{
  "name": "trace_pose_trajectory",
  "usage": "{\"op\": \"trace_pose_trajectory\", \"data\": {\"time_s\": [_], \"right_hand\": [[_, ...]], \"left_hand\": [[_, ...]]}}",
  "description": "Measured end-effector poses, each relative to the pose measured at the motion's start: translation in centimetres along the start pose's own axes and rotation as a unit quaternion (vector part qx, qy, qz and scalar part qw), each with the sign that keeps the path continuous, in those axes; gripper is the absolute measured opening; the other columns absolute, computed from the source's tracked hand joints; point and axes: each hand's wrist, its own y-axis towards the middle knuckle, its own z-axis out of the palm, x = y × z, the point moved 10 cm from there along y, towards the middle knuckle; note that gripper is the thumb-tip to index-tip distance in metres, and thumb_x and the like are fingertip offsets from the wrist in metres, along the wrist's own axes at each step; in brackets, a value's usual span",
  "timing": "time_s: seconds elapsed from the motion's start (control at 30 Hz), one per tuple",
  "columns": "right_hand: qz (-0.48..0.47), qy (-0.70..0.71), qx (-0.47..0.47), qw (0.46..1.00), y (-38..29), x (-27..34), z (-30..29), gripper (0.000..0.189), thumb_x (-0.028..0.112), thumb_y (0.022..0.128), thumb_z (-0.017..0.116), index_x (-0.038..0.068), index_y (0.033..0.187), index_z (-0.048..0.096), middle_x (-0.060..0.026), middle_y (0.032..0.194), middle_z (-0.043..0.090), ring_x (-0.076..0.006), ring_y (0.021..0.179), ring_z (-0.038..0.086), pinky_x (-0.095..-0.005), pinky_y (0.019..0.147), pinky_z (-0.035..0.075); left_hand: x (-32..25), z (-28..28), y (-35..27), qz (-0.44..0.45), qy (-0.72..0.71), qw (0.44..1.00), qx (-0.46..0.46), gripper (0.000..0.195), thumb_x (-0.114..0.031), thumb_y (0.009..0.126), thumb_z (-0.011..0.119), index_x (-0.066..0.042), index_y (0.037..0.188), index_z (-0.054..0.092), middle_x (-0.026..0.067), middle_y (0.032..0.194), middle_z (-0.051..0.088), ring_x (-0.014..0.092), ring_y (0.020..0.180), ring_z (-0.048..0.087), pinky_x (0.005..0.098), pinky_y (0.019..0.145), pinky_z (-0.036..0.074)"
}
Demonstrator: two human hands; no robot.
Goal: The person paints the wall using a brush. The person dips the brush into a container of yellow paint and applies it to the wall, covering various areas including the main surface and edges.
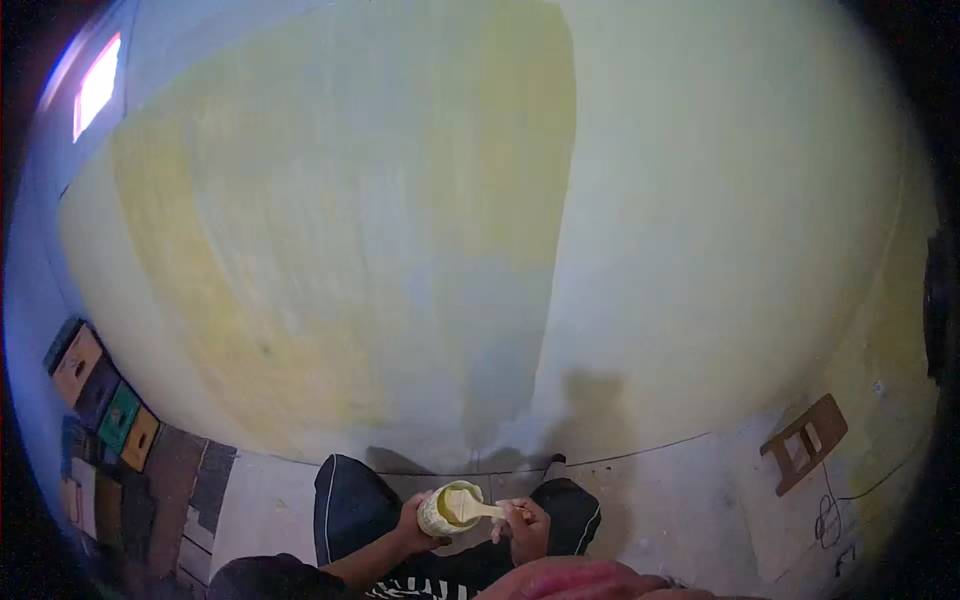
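Low in the middle of the head view, my left hand (414,525) grips a paint container (433,516) from its left side, its open top tilted towards the camera. Yellowish paint (452,501) shows inside. My right hand (525,527) holds the handle of a paintbrush (469,508), whose head lies over the container's mouth. Both hands are above my lap, between my knees in dark trousers with pale piping. In front of me rises a wall (390,225) with uneven yellow and pale greenish patches.
Several coloured crates (120,415) stand at the left, beside dark and brown floor pieces (169,480). A small brown wooden stool (825,427) is at the right, with a thin cable (827,517) near it. A bright window (97,86) is at the upper left.
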Motion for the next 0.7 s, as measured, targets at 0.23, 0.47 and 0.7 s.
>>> {"op": "trace_pose_trajectory", "data": {"time_s": [0.23, 0.47, 0.7], "right_hand": [[-0.027, 0.063, -0.027, 0.997, -0.1, -1.5, 0.6, 0.022, 0.019, 0.096, 0.057, -0.002, 0.093, 0.063, -0.0085, 0.067, 0.062, -0.0142, 0.047, 0.055, -0.0272, 0.044, 0.044], [-0.023, 0.171, -0.068, 0.983, -0.7, -2.1, 0.6, 0.019, 0.016, 0.095, 0.057, -0.002, 0.091, 0.059, -0.0096, 0.061, 0.057, -0.0163, 0.044, 0.053, -0.0290, 0.038, 0.042], [-0.010, 0.162, -0.113, 0.980, -1.0, -2.9, -0.9, 0.023, 0.020, 0.093, 0.062, -0.002, 0.095, 0.057, -0.0096, 0.064, 0.060, -0.0172, 0.043, 0.052, -0.0310, 0.039, 0.042]], "left_hand": [[-1.1, 9.8, -3.1, -0.161, -0.387, 0.891, 0.175, 0.062, -0.049, 0.091, 0.033, -0.013, 0.139, 0.048, 0.0127, 0.139, 0.052, 0.032, 0.124, 0.052, 0.0532, 0.106, 0.038], [0.0, 2.3, -2.6, -0.088, -0.137, 0.986, -0.028, 0.059, -0.043, 0.090, 0.035, -0.008, 0.136, 0.051, 0.0155, 0.133, 0.056, 0.033, 0.117, 0.056, 0.0473, 0.100, 0.045], [-0.1, 3.3, -3.0, -0.072, -0.071, 0.994, 0.032, 0.054, -0.041, 0.093, 0.039, -0.007, 0.134, 0.051, 0.0147, 0.134, 0.054, 0.032, 0.121, 0.054, 0.0429, 0.104, 0.043]]}}
